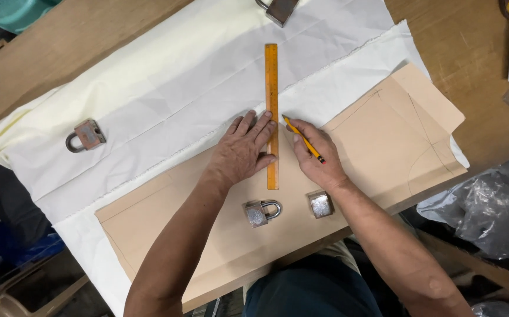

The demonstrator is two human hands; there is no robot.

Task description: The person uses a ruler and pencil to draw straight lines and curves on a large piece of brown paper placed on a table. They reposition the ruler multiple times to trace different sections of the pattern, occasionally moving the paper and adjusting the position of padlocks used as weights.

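My left hand lies flat with fingers spread, pressing down an orange wooden ruler that runs straight away from me across white cloth. My right hand holds a yellow pencil, its tip touching the cloth right beside the ruler's right edge. Both hands rest at the upper edge of a tan paper pattern spread over the cloth.
Padlocks serve as weights: one and a squarish one on the pattern near me, a rusty one on the cloth at left, another at the top. Wooden table; crumpled plastic bag at right.
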